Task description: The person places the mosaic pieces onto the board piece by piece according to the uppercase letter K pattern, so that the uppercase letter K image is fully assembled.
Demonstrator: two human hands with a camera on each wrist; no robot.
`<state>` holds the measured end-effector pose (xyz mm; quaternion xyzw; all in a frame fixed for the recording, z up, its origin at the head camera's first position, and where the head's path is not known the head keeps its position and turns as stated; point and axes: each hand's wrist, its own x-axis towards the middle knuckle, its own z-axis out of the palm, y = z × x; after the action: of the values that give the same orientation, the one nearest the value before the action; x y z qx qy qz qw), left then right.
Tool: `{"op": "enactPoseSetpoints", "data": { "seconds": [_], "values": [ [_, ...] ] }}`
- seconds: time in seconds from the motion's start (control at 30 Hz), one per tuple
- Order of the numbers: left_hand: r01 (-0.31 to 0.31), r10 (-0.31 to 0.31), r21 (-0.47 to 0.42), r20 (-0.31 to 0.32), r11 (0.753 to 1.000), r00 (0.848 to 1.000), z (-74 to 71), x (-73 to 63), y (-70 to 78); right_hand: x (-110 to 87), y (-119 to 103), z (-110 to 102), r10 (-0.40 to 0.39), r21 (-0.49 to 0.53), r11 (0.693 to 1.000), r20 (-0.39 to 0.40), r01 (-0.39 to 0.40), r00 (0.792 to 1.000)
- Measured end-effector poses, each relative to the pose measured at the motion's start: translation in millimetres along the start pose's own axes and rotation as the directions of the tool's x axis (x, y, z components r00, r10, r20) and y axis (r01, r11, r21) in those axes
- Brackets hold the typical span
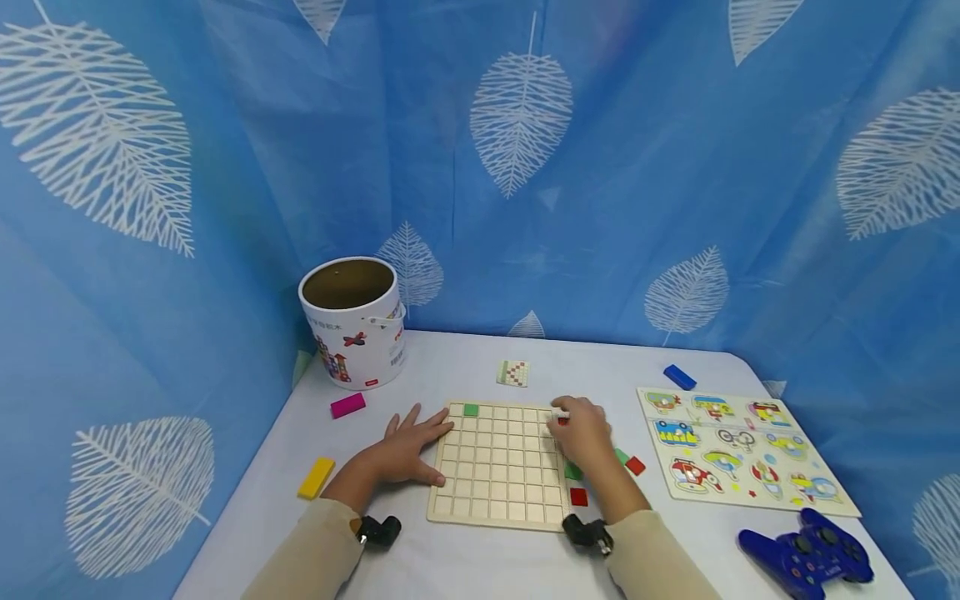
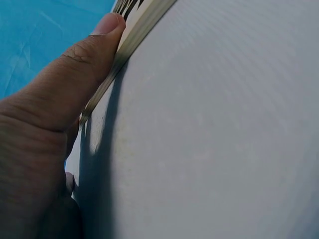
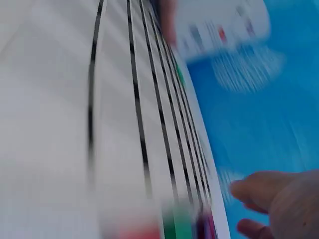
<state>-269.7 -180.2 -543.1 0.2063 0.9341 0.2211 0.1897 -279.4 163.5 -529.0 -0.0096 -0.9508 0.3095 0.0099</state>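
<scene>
A pale wooden grid board (image 1: 498, 467) lies on the white table, with one green tile (image 1: 471, 410) in its top row. My left hand (image 1: 405, 446) rests with fingers spread at the board's left side; in the left wrist view its thumb (image 2: 84, 67) touches the board's edge. Over the board's upper right edge is my right hand (image 1: 583, 432), fingers loosely bent, just above a partly hidden red tile (image 1: 562, 422). No held thing shows at its fingers (image 3: 254, 191) in the blurred right wrist view. More red tiles (image 1: 579, 497) and green tiles (image 1: 573, 472) lie right of the board.
A small pattern card (image 1: 513, 373) lies behind the board. Left stand a white bucket (image 1: 360, 350), a pink block (image 1: 348, 406) and a yellow block (image 1: 317, 478). To the right are a picture puzzle board (image 1: 738, 450), a blue block (image 1: 679, 377) and a game controller (image 1: 810, 554).
</scene>
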Motion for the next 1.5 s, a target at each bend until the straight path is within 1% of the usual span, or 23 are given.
{"op": "enactPoseSetpoints", "data": {
  "seconds": [0.07, 0.13, 0.23, 0.33, 0.4, 0.5, 0.7, 0.83, 1.0, 1.1, 1.27, 1.4, 1.5],
  "values": [
    [-0.005, 0.005, 0.0, 0.001, 1.0, 1.0, -0.9, 0.6, 0.6, -10.2, 29, -21, 0.092, -0.03, 0.995, 0.022, -0.091, 0.996],
    [-0.01, 0.01, -0.004, 0.004, 1.0, 1.0, -1.5, 0.7, 1.4, -19.8, 53, -37, 0.141, -0.05, 0.989, 0.061, -0.138, 0.988],
    [-0.008, 0.008, -0.012, 0.007, 1.0, 1.0, -2.4, 0.4, 2.3, -30.3, 77, -50, 0.145, -0.061, 0.988, 0.114, -0.139, 0.983],
    [0.009, -0.009, -0.023, 0.006, 1.0, 1.0, -2.6, -0.3, 2.2, -34.7, 87, -53, 0.102, -0.047, 0.994, 0.125, -0.097, 0.987],
    [0.015, -0.015, -0.029, 0.001, 0.999, 1.0, -2.4, -0.3, 1.5, -34.2, 90, -50, 0.085, -0.051, 0.996, 0.12, -0.079, 0.989],
    [0.014, -0.014, -0.026, -0.002, 1.0, 1.0, -1.1, 0.0, 0.9, -32.7, 91, -46, 0.082, -0.079, 0.994, 0.098, -0.074, 0.992],
    [0.011, -0.011, -0.031, -0.006, 0.999, 1.0, -0.5, 0.1, -1.5, -28.4, 88, -39, 0.119, -0.097, 0.989, 0.073, -0.112, 0.99],
    [0.001, -0.001, -0.037, -0.007, 0.999, 1.0, -0.6, -0.3, -1.1, -27.9, 85, -39, 0.124, -0.103, 0.988, 0.074, -0.116, 0.99],
    [-0.003, 0.003, -0.029, -0.003, 1.0, 1.0, -0.7, -0.7, -0.2, -26.6, 81, -40, 0.143, -0.073, 0.988, 0.062, -0.138, 0.988],
    [-0.001, 0.001, -0.026, -0.008, 1.0, 1.0, -1.0, 0.0, -0.5, -23.5, 78, -41, 0.15, -0.053, 0.988, 0.076, -0.147, 0.986],
    [-0.004, 0.004, -0.023, -0.014, 1.0, 1.0, -1.7, 2.0, -0.3, -23.8, 77, -48, 0.153, -0.028, 0.988, 0.131, -0.15, 0.98],
    [0.004, -0.005, -0.028, -0.014, 1.0, 1.0, -0.4, 1.7, -0.3, -24.2, 83, -49, 0.114, -0.043, 0.993, 0.152, -0.108, 0.982],
    [0.009, -0.009, -0.026, -0.013, 1.0, 1.0, 0.7, 1.1, -0.8, -21.5, 86, -47, 0.089, -0.049, 0.995, 0.148, -0.082, 0.985]
  ]
}}
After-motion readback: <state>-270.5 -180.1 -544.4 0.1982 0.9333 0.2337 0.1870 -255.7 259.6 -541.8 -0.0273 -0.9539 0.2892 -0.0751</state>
